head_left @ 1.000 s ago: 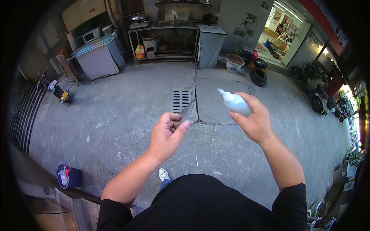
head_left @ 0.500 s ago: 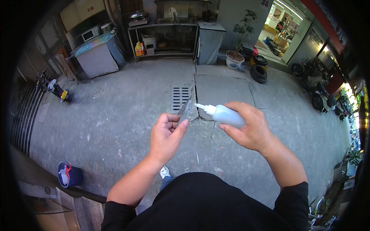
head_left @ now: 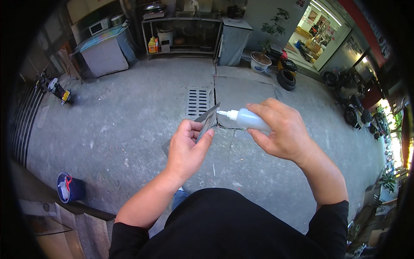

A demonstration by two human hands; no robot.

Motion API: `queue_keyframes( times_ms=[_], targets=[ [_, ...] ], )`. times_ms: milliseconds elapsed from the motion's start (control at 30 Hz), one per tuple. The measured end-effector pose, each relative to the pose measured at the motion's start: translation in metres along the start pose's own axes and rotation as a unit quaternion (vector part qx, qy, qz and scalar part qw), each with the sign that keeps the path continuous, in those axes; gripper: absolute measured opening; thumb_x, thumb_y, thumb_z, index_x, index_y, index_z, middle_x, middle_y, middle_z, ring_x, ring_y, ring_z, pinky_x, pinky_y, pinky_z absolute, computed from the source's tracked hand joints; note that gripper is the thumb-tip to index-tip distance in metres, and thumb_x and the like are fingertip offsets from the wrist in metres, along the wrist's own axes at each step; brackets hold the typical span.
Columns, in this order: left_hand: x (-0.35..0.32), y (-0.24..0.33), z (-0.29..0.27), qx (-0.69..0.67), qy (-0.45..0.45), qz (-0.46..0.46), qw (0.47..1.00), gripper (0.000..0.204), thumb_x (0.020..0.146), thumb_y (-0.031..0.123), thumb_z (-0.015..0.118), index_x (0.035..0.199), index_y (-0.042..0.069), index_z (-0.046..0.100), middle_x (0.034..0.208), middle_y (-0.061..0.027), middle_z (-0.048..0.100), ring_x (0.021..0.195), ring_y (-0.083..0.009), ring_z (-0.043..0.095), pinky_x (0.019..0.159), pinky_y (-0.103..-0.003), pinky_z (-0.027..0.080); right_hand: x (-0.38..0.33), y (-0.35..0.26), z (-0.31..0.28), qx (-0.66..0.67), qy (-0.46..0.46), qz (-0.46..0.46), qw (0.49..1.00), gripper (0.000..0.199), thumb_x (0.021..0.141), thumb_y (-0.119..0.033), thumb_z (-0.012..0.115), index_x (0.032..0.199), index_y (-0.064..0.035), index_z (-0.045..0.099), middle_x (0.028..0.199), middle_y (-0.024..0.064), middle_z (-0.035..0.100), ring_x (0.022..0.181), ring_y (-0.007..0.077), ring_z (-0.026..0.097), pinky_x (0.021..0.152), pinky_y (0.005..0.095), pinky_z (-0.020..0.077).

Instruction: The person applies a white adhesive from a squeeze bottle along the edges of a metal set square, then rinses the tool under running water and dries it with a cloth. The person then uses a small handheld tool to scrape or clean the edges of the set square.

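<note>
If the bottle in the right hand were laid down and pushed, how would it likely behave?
The bottle would probably roll, because its body looks round. It is likely light, since the right hand alone holds it. Its thin nozzle may be the fragile part.

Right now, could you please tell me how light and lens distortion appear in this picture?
Head view: the doorway glows at upper right, while the space under the metal counter is dim; head view: the bars at left bend into curves, and the corners go black; head view: the bottle in the right hand stands out pale against the grey ground.
</note>
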State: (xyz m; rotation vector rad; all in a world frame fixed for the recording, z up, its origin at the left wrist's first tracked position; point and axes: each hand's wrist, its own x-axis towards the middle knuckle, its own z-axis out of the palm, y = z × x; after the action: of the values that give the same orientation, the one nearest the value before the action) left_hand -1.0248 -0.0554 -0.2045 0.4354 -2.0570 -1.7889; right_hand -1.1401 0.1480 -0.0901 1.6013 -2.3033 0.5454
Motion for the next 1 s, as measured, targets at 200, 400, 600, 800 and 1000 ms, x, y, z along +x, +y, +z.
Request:
queue_keyframes(
  times_ms=[200,400,600,800,1000],
  targets=[
    [0.001,0.0,0.0,0.009,0.008,0.006,1.0,0.026,0.094,0.012,0.074,0.105,-0.003,0.056,0.084,-0.0059,0.066,0.073,-0.0066,0.059,0.061,-0.023,0.048,0.002,-0.003,0.0,-0.005,-0.006,0.009,1.0,0.042,0.077,-0.013,0.078,0.116,-0.0039,0.069,0.091,0.0106,0.064,0.081,0.032,0.066,0.069,0.0423,0.0537],
    [0.0,0.001,0.0,0.012,0.008,0.008,1.0,0.026,0.094,0.012,0.074,0.106,-0.003,0.057,0.085,-0.0062,0.067,0.074,-0.0069,0.06,0.062,-0.023,0.049,0.004,-0.006,-0.004,-0.009,-0.02,0.018,1.0,0.041,0.077,-0.013,0.078,0.116,-0.0041,0.069,0.092,0.011,0.065,0.081,0.0324,0.067,0.069,0.0427,0.0539],
    [-0.002,-0.005,0.003,0.046,0.024,0.038,0.998,0.029,0.093,0.01,0.074,0.11,-0.004,0.055,0.091,-0.0077,0.067,0.078,-0.0088,0.061,0.066,-0.025,0.051,0.004,-0.007,-0.003,0.008,-0.042,0.061,0.997,0.042,0.077,-0.015,0.078,0.116,-0.0034,0.069,0.092,0.0129,0.065,0.081,0.0348,0.067,0.069,0.0436,0.0542],
    [-0.004,-0.017,0.011,0.04,0.046,0.04,0.997,0.031,0.09,0.016,0.074,0.11,-0.001,0.059,0.093,-0.0138,0.072,0.082,-0.0223,0.07,0.073,-0.036,0.055,0.006,-0.009,0.002,0.003,-0.068,0.086,0.994,0.041,0.079,-0.019,0.076,0.115,-0.0033,0.069,0.091,0.0152,0.065,0.08,0.0366,0.067,0.071,0.0455,0.0543],
    [-0.004,-0.026,0.02,0.0,0.048,0.01,0.999,0.034,0.09,0.017,0.074,0.112,-0.003,0.058,0.094,-0.0136,0.071,0.084,-0.0218,0.069,0.075,-0.036,0.054,0.024,-0.015,0.004,-0.044,-0.111,0.091,0.989,0.035,0.078,-0.019,0.075,0.107,-0.0023,0.072,0.089,0.0178,0.066,0.082,0.0383,0.067,0.073,0.0471,0.0543]
  ],
)
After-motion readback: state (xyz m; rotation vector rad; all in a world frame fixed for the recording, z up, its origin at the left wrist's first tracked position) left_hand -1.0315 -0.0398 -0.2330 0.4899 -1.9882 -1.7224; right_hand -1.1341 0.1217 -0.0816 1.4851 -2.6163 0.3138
